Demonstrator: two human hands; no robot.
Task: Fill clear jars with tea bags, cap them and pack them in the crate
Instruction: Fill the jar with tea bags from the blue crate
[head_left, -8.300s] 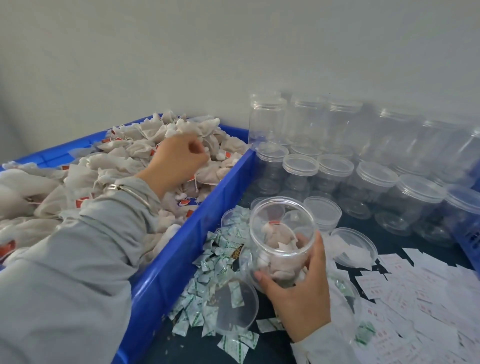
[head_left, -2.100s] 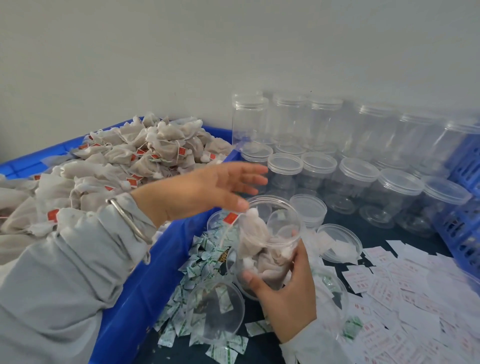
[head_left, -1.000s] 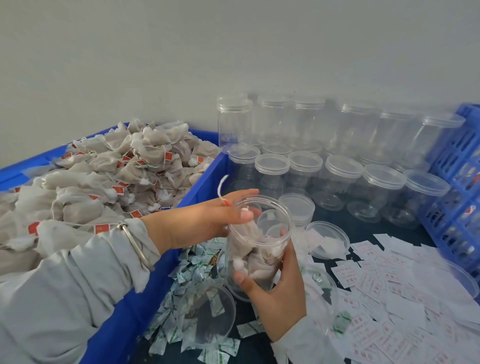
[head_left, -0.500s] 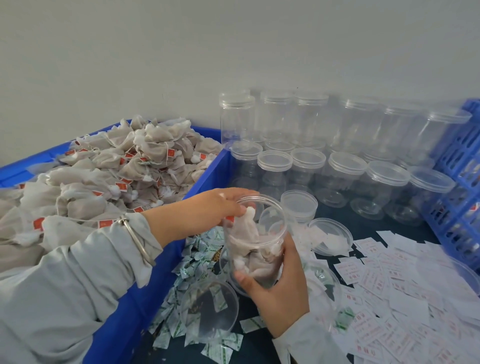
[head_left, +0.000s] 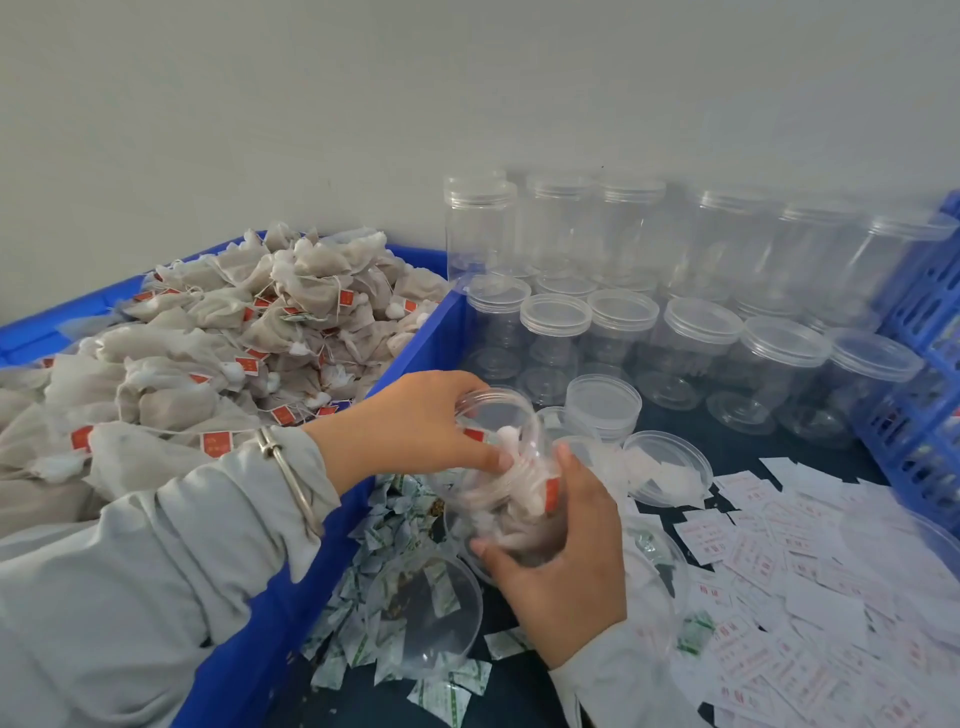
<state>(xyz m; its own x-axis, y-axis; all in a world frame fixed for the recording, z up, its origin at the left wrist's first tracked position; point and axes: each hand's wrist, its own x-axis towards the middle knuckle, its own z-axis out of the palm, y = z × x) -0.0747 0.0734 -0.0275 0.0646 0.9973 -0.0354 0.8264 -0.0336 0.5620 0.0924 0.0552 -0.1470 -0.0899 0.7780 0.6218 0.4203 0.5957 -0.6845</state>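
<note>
Small green-and-white sachets (head_left: 379, 540) lie scattered on the dark table (head_left: 737, 452), just beside the blue bin wall. To the right, many white paper slips with red print (head_left: 779, 566) cover the table. Behind all stands a plain pale wall (head_left: 467, 93). The red print is too blurred to read

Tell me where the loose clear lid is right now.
Head view, bottom centre: the loose clear lid lies flat on green-white sachets, between the blue bin and right hand.
</note>
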